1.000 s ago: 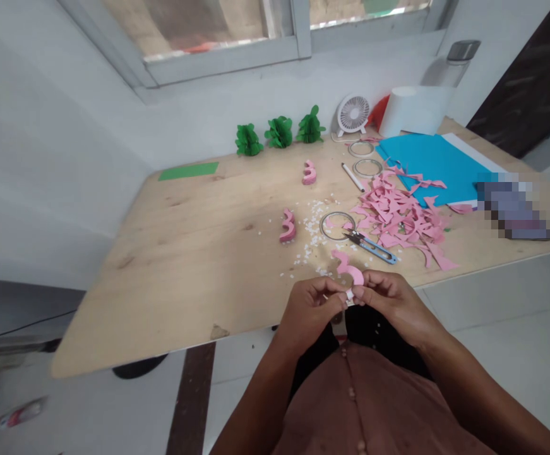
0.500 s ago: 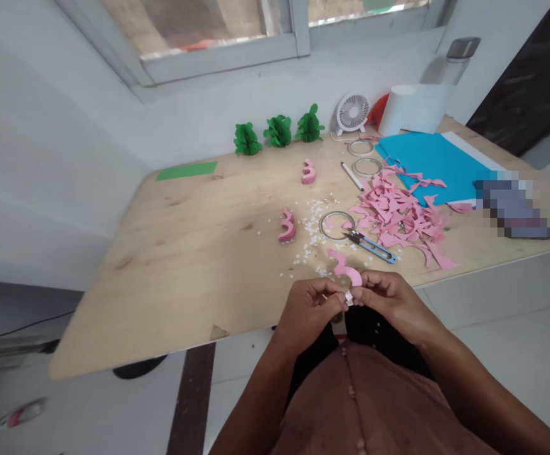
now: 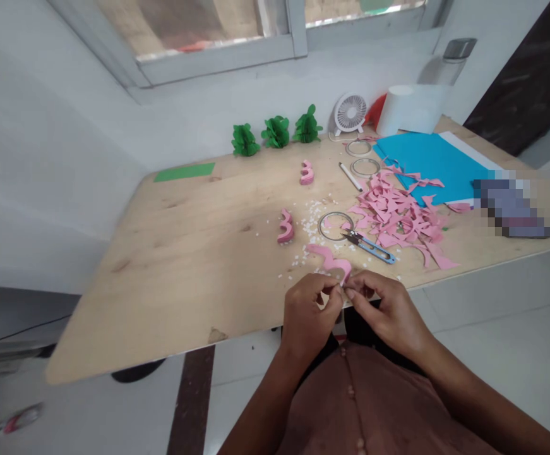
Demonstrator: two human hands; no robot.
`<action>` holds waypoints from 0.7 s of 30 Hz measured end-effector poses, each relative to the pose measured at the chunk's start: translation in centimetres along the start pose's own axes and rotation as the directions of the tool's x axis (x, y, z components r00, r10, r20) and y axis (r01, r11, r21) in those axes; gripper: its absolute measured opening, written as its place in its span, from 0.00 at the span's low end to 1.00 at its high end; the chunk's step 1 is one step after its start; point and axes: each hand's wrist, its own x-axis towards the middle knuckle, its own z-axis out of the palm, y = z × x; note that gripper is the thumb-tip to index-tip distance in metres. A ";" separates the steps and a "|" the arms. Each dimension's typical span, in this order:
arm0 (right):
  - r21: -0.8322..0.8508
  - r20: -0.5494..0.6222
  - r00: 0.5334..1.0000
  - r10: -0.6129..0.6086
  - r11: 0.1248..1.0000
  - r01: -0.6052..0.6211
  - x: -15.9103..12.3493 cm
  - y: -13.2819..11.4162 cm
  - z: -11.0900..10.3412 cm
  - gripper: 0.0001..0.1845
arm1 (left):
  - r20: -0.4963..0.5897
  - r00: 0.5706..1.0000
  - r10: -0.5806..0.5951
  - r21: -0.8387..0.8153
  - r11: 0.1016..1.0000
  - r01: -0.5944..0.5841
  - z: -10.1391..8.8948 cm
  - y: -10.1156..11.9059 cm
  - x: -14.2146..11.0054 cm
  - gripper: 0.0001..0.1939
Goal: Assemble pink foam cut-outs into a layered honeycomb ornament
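Observation:
Close to the table's front edge, my left hand (image 3: 313, 304) and my right hand (image 3: 382, 303) meet fingertip to fingertip. Both are closed in a pinch on the near end of a pink paper cutout shaped like a 3 (image 3: 335, 260). Its far end reaches out over the tabletop. What exactly lies between the fingertips is too small to make out. Beyond it are a stack of pink 3-shaped cutouts (image 3: 285, 227) and, farther back, another such stack (image 3: 307, 172). Blue-handled thread snips (image 3: 373, 247) lie just past my right hand, their tip on a roll of tape (image 3: 336, 225).
Small white paper bits (image 3: 309, 218) are scattered mid-table. Pink paper scraps (image 3: 391, 212) pile up to the right, beside blue sheets (image 3: 440, 164). Green paper trees (image 3: 276, 132), a small white fan (image 3: 350, 114) and a green strip (image 3: 184, 172) line the back. A marker (image 3: 350, 177) lies near two more rolls.
The pink cutout has swung to the left and points farther over the table. A white bit seen at my fingertips before no longer shows clearly. My fingers have drawn closer together.

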 end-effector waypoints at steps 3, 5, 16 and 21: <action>-0.040 -0.015 1.000 -0.012 0.999 0.011 0.1 0.0 0.3 0.08 | 0.013 0.997 0.071 0.024 0.997 -0.071 0.0 -0.1 -0.1 0.07; -0.066 -0.023 0.999 -0.022 0.998 0.021 0.2 0.1 0.4 0.07 | 0.026 0.995 0.098 0.033 0.995 -0.099 0.0 -0.2 -0.1 0.08; -0.232 -0.021 0.999 -0.032 0.972 0.027 0.2 0.2 0.4 0.10 | 0.154 0.965 0.211 0.141 0.962 -0.232 -0.4 -0.4 -0.2 0.08; -0.310 -0.005 0.996 -0.086 0.947 0.080 0.0 0.4 0.2 0.11 | 0.214 0.949 0.233 0.173 0.947 -0.272 -0.5 -0.5 -0.2 0.09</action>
